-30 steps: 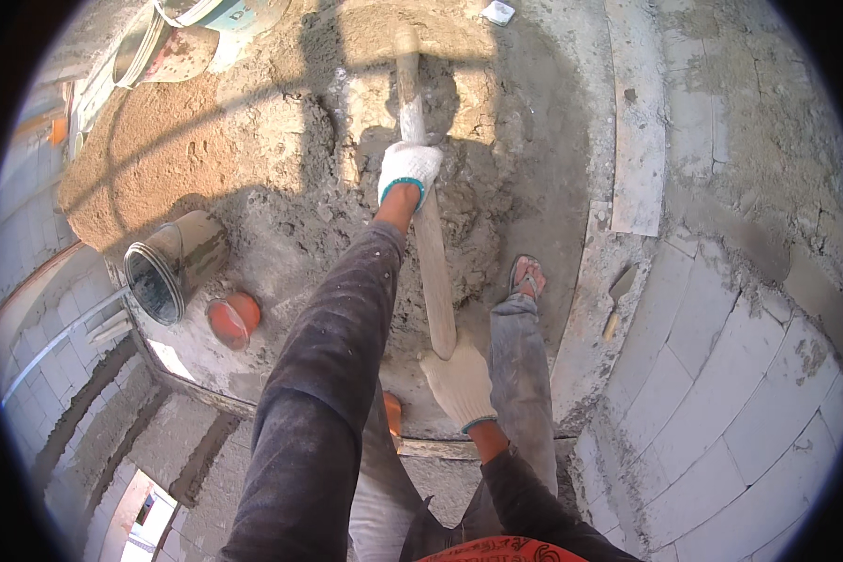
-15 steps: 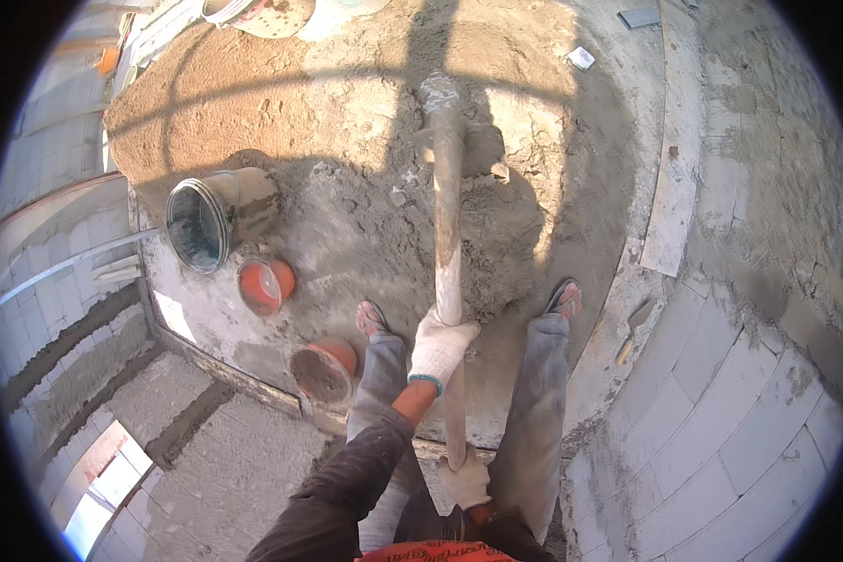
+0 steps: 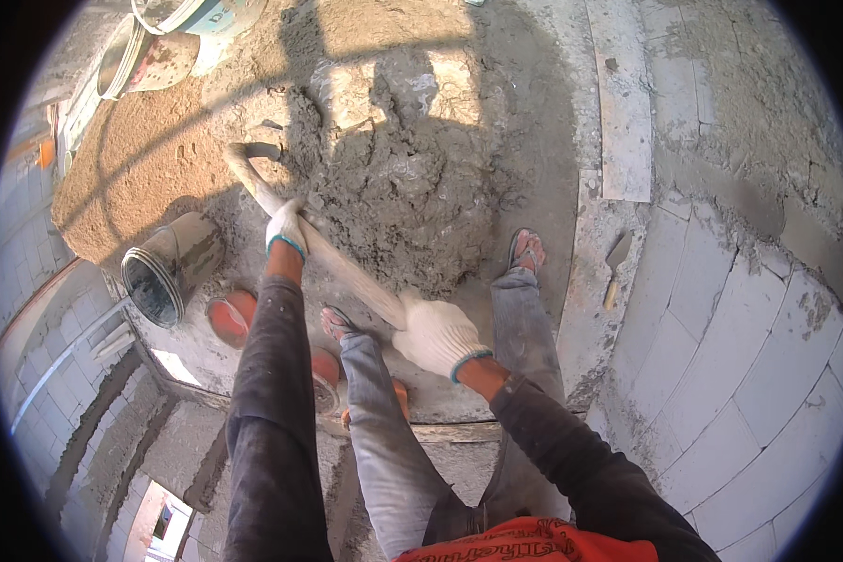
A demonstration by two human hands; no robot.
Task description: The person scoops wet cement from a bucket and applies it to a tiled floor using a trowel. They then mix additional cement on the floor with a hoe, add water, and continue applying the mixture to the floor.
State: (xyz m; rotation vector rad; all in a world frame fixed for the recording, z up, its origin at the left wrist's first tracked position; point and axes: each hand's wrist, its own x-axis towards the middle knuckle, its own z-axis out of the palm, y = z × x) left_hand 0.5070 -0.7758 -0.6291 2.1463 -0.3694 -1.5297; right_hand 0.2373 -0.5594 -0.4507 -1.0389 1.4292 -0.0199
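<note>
My left hand [image 3: 285, 228], in a white knit glove, is closed round a long wooden hoe handle [image 3: 342, 262]. Lower down, my right hand [image 3: 437, 333], gloved the same way, grips the handle's near end. The handle runs diagonally up and left to the dark hoe head [image 3: 264, 152], partly sunk at the left edge of a lumpy grey mortar pile [image 3: 412, 211]. Brown sand [image 3: 136, 169] lies left of the mortar, partly sunlit. My sandalled feet stand at the near edge of the pile.
A grey bucket [image 3: 169, 267], red containers [image 3: 231, 317] and several larger buckets [image 3: 145, 66] stand to the left. A trowel [image 3: 614, 267] lies on the board at right. Pale block surfaces [image 3: 721, 356] rise on both sides, beside a wooden edge [image 3: 450, 431] behind my feet.
The hoe has swung from upright in the picture, over the mortar's middle, to a diagonal toward the left. My left hand moved up and left; my right hand rose from near my legs.
</note>
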